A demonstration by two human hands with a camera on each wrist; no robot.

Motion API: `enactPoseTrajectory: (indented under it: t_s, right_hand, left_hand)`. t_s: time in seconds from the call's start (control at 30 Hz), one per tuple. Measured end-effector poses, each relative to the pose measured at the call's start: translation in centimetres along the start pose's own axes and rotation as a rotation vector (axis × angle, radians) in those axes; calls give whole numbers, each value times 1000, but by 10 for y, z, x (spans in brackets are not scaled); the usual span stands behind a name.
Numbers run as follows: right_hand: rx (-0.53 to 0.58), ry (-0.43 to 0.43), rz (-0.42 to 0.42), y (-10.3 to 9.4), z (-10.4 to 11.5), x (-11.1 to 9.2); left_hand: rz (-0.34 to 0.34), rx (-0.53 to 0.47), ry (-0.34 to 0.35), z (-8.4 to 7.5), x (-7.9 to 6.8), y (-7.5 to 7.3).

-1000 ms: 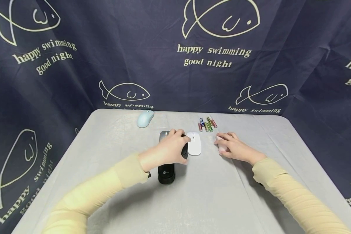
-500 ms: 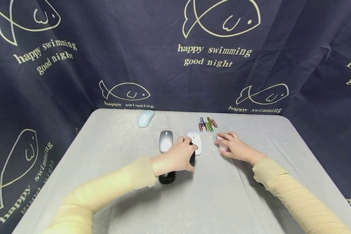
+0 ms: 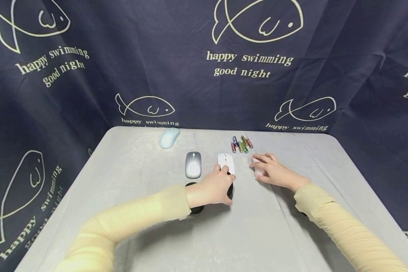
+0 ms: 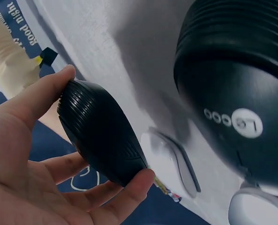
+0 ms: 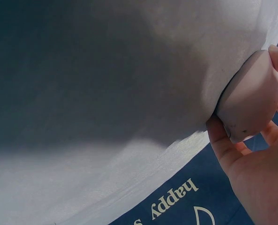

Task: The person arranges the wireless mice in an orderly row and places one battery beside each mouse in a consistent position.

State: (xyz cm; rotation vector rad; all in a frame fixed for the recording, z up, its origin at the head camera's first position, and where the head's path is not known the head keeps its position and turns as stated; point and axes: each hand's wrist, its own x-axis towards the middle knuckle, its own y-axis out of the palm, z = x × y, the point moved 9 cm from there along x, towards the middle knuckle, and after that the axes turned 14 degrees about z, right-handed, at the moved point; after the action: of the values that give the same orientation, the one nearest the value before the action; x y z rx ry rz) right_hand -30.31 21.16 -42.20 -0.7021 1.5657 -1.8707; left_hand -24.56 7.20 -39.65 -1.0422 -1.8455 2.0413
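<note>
My left hand (image 3: 213, 187) grips a black computer mouse (image 4: 101, 129) by its sides, thumb on one side and fingertips on the other. In the head view that mouse shows only in part, just in front of a white mouse (image 3: 226, 162). My right hand (image 3: 275, 172) holds a pale pink mouse (image 5: 251, 96) between thumb and fingers, right of the white one. Under my left wrist lies another black mouse (image 3: 197, 209), partly hidden; it looms large in the left wrist view. A grey mouse (image 3: 193, 165) lies behind my left forearm.
A light blue mouse (image 3: 169, 138) sits at the table's back left. Several small coloured batteries (image 3: 241, 144) lie in a cluster toward the back, behind the white and pink mice. A navy cloth (image 3: 204, 105) printed with fish hangs around the table (image 3: 251, 234).
My left hand has moved right and nearer the front edge with the black mouse, from beside the grey mouse to before the white one. The grey mouse is now uncovered. My right hand stays put.
</note>
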Motion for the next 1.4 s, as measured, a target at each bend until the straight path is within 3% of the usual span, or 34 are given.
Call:
enactPoseTrajectory:
  t_s: [0.63,0.93,1.4]
  right_hand:
    - [21,-7,4,4,-6,-1]
    - [20,-14,-10,3,-5,-2]
    - [11,-14,1,2,-3,1]
  left_hand:
    - [31,63,58,-18,15,21]
    - [51,57,26,-20,20,27]
    - [71,70,31,-28,21,30]
